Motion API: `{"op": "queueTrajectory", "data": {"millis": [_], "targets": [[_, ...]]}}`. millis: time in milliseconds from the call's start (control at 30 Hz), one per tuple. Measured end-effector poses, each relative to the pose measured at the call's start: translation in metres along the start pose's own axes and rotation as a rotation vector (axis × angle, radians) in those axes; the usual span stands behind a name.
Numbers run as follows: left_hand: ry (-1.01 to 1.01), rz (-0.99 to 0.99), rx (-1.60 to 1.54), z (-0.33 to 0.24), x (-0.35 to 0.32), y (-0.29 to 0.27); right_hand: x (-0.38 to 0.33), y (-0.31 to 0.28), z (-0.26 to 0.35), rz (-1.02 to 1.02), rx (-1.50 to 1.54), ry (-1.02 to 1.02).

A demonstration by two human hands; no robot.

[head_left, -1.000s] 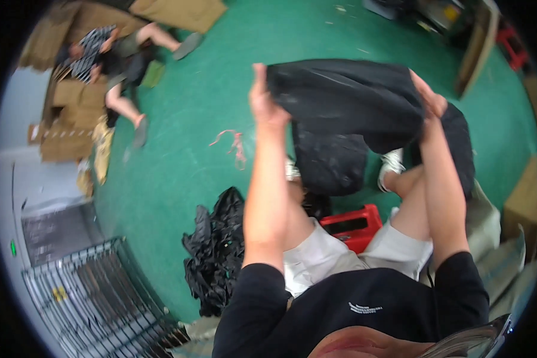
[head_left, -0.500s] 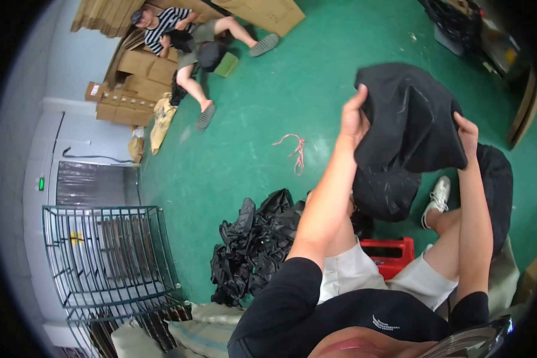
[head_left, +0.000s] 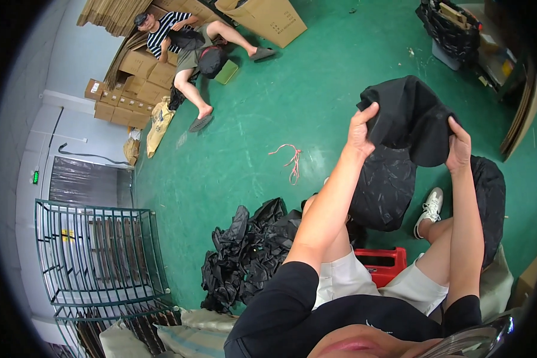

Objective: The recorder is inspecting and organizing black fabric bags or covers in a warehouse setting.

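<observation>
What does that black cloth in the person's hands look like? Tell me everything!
The cloth is plain black, looks soft and matte, and has folds. It is held up over the green floor, bent into an arch, with a rounded flap drooping on the right. The left fingers hold one side, the right fingers the other. Its far side is hidden.

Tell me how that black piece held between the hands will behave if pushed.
The black piece looks likely to give, since it bends and folds between the left hand and the right hand. It is probably light, as both hands hold it up by its edges. Its matte, cloth-like surface suggests little slipping.
</observation>
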State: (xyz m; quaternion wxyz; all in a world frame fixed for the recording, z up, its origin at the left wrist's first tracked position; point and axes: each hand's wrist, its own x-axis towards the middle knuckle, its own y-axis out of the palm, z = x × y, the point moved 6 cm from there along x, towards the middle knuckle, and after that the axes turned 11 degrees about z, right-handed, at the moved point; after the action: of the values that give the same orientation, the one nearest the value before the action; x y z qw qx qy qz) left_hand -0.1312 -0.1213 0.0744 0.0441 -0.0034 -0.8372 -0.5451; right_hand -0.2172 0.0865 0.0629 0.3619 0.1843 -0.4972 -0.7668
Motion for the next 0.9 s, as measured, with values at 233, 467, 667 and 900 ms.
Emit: {"op": "queueTrajectory", "data": {"millis": [233, 467, 667, 900], "targets": [[-0.279, 0.034, 0.509, 0.036, -0.002, 0.008, 0.002, 0.021, -0.010, -0.078, 0.030, 0.061], [-0.036, -0.162, 0.457, 0.028, 0.001, -0.001, -0.014, 0.013, -0.002, -0.196, -0.275, 0.071], [-0.012, -0.284, 0.718, 0.009, 0.004, -0.025, 0.001, -0.013, -0.047, -0.212, -0.211, 0.333], [-0.046, -0.316, 0.496, -0.005, 0.012, -0.037, 0.006, -0.017, 0.008, -0.392, -0.223, -0.084]]}}
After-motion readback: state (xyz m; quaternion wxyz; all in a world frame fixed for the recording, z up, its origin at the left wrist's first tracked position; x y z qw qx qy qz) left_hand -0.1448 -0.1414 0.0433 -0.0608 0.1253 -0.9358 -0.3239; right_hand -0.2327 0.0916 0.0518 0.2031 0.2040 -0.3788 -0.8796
